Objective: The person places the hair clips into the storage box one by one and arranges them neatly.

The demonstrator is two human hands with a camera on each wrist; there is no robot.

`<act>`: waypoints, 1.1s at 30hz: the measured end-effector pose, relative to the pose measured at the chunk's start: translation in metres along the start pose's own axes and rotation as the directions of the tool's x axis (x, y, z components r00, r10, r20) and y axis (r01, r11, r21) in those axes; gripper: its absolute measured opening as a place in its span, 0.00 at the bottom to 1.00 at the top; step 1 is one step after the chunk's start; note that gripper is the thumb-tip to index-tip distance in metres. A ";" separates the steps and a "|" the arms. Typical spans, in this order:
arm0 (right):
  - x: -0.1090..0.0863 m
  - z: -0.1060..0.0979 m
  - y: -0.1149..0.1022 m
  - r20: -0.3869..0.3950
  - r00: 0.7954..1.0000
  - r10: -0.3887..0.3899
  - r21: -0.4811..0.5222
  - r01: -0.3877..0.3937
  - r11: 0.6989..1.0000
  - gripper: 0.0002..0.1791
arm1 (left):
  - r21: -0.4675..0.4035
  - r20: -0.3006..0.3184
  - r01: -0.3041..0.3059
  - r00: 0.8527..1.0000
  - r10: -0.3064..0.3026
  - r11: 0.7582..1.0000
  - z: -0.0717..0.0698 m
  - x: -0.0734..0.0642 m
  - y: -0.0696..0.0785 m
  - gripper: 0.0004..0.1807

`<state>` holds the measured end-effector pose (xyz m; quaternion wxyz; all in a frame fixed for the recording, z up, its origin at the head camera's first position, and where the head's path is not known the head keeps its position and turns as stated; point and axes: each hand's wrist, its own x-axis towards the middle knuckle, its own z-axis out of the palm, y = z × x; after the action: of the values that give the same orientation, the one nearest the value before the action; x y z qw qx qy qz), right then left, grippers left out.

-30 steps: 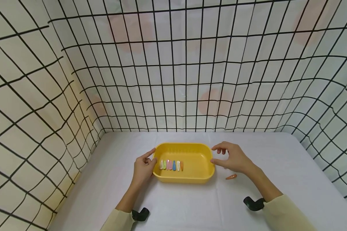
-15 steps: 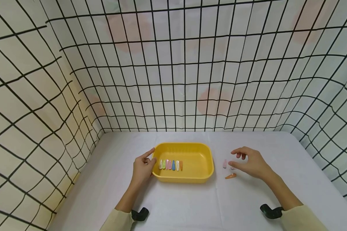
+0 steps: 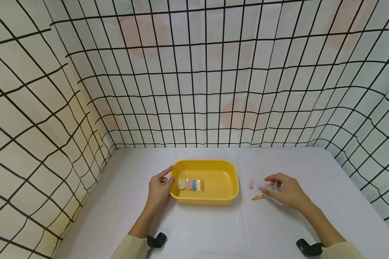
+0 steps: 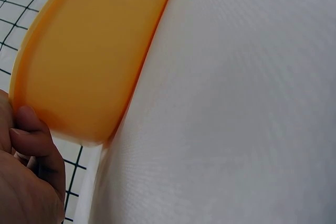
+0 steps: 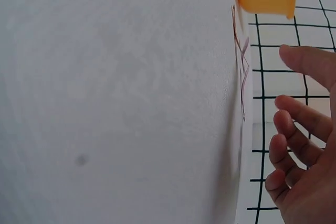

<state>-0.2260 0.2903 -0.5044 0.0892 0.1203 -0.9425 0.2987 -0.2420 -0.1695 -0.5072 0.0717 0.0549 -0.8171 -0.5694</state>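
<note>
A yellow plastic tray (image 3: 220,185) stands on the white table in the head view. Inside its left half lies a row of several snap hair clips in mixed colours, among them a blue clip (image 3: 194,185) and an orange clip (image 3: 202,185). My left hand (image 3: 159,189) holds the tray's left end, thumb at the rim; the left wrist view shows curled fingers against the tray wall (image 4: 79,56). Right of the tray lie a pink clip (image 3: 251,183), a second pink clip (image 3: 261,187) and an orange clip (image 3: 258,197). My right hand (image 3: 289,191) hovers beside these, thumb and fingers apart, holding nothing.
White cloth (image 3: 210,230) covers the table. Black grid netting (image 3: 207,97) over white fabric encloses its back and both sides. A black wrist mount (image 3: 309,248) sits on the right forearm, another wrist mount (image 3: 157,240) on the left.
My right hand has left the tray's right end and moved right, over to the loose clips, uncovering the pink ones. The left hand stays at the tray.
</note>
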 end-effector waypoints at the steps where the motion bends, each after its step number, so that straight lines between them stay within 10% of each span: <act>1: -0.001 0.001 0.001 -0.005 1.000 -0.007 -0.001 0.007 1.000 0.22 | 0.001 0.000 0.002 1.000 -0.002 1.000 0.000 0.000 0.000 0.25; 33: -0.005 0.020 0.009 -0.053 0.992 0.115 0.003 -0.115 0.993 0.21 | -0.025 -0.006 -0.008 1.000 0.008 1.000 0.000 -0.001 -0.001 0.25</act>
<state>-0.2256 0.2861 -0.5268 0.0969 0.0580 -0.9452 0.3062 -0.2416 -0.1693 -0.5083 0.0771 0.0522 -0.8099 -0.5791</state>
